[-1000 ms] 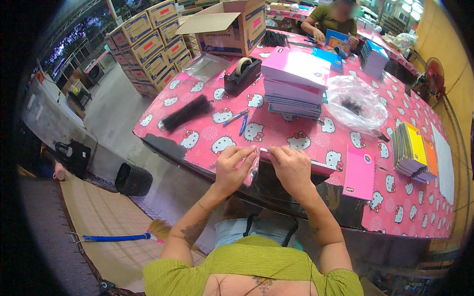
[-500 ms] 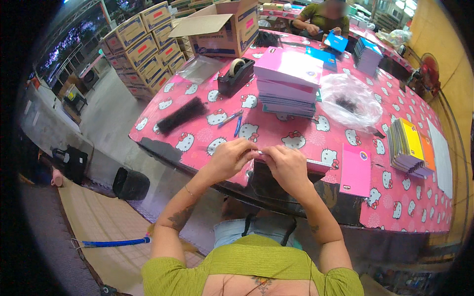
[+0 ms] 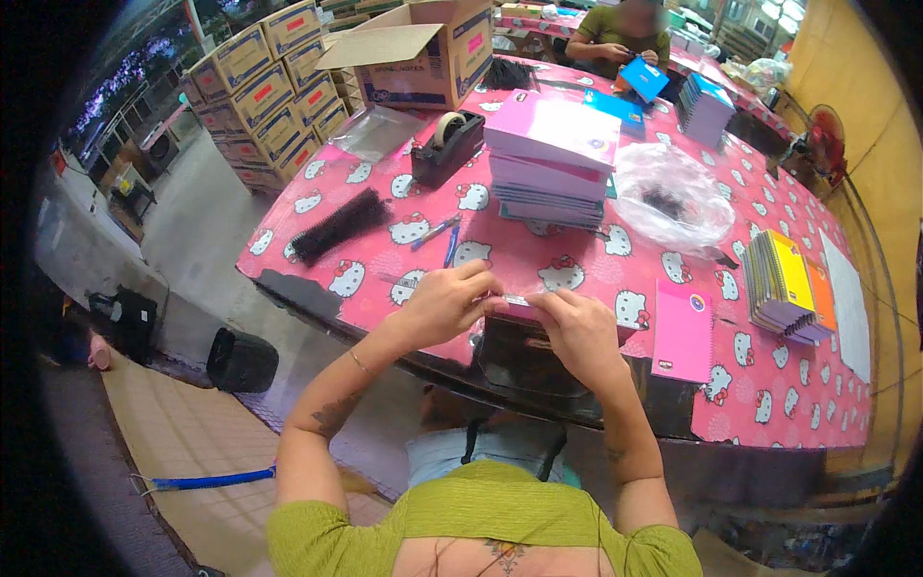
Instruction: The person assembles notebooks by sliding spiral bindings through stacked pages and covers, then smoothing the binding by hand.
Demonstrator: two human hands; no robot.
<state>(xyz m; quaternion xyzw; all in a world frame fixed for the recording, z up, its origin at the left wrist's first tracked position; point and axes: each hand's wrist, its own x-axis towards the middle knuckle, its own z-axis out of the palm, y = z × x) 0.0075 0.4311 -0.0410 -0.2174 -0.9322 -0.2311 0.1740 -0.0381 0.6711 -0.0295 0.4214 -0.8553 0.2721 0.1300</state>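
Both hands meet at the table's near edge on a thin pink-and-white item [image 3: 517, 301], seen almost edge-on, so its kind is unclear. My left hand [image 3: 450, 306] pinches its left end with bent fingers. With thumb and fingers closed, my right hand [image 3: 582, 330] grips it farther right, and a small white patch shows between them. Just beyond the hands lie a blue pen-like tool [image 3: 452, 245] and a tool with slim handles [image 3: 435, 233]. A pink spiral notebook [image 3: 683, 330] lies flat to the right of my right hand.
A tall stack of pink notebooks [image 3: 553, 159] stands ahead, beside a tape dispenser [image 3: 448, 147] and a clear plastic bag [image 3: 673, 197]. Black binding wires [image 3: 338, 226] lie left. Yellow notebooks [image 3: 784, 279] stand right. Behind are an open carton [image 3: 413, 72] and a co-worker [image 3: 620, 43] handling a blue notebook.
My right hand has shifted slightly right and down, widening the gap between my hands and exposing more of the white patch. The view has shifted a little. The co-worker's blue notebook has tilted.
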